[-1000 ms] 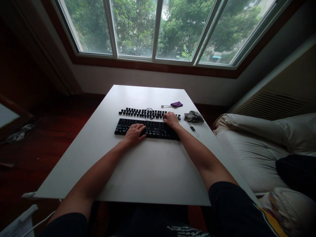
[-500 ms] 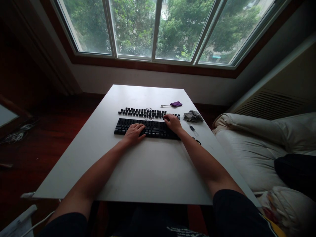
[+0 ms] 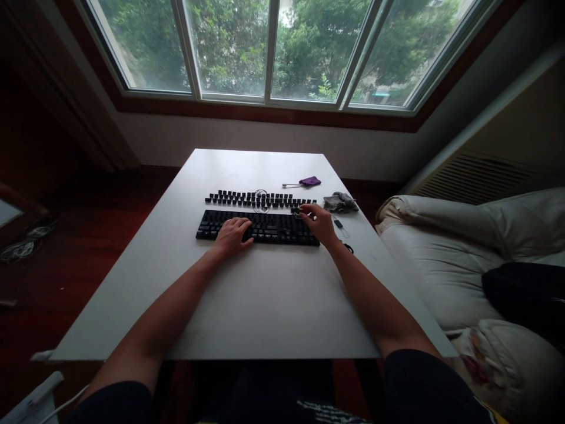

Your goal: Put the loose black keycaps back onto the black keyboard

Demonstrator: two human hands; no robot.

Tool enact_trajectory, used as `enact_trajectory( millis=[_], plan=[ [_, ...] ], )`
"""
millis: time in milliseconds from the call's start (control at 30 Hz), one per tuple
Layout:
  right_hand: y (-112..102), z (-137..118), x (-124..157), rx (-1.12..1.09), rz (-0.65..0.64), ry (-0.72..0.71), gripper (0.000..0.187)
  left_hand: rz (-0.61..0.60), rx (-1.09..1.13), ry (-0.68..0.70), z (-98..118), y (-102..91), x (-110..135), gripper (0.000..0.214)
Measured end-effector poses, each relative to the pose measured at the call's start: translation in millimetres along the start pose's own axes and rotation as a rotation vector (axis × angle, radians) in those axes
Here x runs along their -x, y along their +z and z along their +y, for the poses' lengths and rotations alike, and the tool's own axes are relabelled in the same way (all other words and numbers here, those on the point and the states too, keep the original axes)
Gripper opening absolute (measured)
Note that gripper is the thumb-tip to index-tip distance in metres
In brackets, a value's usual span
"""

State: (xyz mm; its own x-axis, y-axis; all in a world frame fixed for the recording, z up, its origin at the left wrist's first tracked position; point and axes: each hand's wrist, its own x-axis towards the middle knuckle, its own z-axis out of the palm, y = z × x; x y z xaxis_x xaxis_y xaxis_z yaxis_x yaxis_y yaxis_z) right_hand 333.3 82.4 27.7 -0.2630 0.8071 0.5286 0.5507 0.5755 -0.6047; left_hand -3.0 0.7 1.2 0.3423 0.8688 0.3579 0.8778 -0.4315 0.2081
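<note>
Keyboard: left hand laid loosely atop; right hand, curled, grip unclear, shifted rightward along far edge, exposing keycaps beyond.

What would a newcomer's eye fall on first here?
Probably the black keyboard on the white table, with the left hand resting on it and the right hand over its far right corner. Just beyond it lie rows of small black keycaps. Behind the table, a wide window shows green trees.
</note>
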Motion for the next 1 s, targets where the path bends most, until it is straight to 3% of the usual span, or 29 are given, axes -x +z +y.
enact_trajectory(
  millis=[233,433,733,1000],
  plan=[
    [-8,16,9,-0.096,0.065,0.000,0.019,0.014,-0.008,-0.025,3,-4.5,-7,0.039],
    [-2,24,9,-0.207,0.069,0.054,0.018,-0.002,-0.081,-0.057,14,-3.0,-22,0.033],
    [15,3,12,-0.280,0.033,0.085,0.025,-0.006,-0.067,0.048,33,4.4,-37,0.037],
    [14,-7,11,-0.306,0.025,0.043,0.035,-0.035,0.003,0.130,50,18.2,-51,0.039]
  ],
)
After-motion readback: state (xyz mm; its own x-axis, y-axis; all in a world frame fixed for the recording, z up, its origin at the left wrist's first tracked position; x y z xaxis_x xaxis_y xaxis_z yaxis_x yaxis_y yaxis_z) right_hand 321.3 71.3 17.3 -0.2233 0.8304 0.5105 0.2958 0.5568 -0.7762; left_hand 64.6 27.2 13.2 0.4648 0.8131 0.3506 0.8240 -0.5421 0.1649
